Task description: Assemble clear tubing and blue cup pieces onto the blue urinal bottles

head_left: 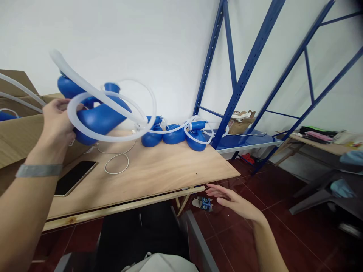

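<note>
Plywood table (170,166) on a pale wood frame. A dark phone (74,177) lies near its front left, with a white cable (116,164) looped beside it. 3 blue bulbs (172,135) wound with white tubing (187,130) sit in a row at the far edge. A cardboard box (17,139) rests at the left.

The fingertips of the left hand (58,121) vanish behind the blue bulb (99,117). At ten o'clock the tube (61,60) is blurred. At nine o'clock the cardboard box (17,132) runs off the edge.
</note>
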The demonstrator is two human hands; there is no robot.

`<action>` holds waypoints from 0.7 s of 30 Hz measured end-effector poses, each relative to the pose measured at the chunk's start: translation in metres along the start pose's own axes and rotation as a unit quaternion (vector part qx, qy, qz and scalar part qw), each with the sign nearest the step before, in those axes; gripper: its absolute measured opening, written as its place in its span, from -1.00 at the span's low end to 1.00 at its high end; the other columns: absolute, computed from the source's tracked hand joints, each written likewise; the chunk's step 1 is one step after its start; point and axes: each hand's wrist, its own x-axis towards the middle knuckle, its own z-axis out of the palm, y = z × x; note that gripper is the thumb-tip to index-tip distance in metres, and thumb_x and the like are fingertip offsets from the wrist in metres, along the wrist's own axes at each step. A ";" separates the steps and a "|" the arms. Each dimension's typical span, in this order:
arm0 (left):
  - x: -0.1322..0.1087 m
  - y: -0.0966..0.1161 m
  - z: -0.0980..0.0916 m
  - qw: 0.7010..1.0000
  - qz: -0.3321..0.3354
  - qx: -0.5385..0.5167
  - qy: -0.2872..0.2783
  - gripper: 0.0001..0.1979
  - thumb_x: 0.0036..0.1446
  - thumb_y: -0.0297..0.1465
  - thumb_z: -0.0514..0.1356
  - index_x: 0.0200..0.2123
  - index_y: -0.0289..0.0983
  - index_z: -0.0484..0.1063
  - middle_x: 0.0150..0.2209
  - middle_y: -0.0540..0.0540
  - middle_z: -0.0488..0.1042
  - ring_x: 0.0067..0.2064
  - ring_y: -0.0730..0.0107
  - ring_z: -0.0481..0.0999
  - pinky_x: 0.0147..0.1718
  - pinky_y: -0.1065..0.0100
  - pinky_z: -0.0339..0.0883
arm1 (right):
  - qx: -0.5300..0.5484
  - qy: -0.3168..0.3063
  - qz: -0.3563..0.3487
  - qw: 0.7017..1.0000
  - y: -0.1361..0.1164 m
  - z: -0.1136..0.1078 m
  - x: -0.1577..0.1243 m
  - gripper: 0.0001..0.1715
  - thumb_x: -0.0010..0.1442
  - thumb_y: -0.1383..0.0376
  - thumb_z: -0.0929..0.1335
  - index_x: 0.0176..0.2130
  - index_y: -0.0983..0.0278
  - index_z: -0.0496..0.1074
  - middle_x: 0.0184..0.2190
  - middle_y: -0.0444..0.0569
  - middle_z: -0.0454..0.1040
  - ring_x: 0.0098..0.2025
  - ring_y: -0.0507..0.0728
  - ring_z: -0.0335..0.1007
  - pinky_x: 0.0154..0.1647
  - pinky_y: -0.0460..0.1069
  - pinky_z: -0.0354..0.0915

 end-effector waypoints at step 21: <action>0.023 -0.102 0.097 0.951 0.016 0.300 -0.072 -0.58 0.44 -0.35 0.05 0.23 -0.51 0.33 0.24 -0.35 0.46 0.28 -0.06 0.40 0.31 -0.22 0.19 | -0.343 0.428 0.018 0.836 0.050 -0.018 0.267 -0.24 0.30 0.26 0.32 0.43 0.24 0.24 0.44 0.32 -0.02 0.45 0.55 -0.04 0.40 0.43 0.03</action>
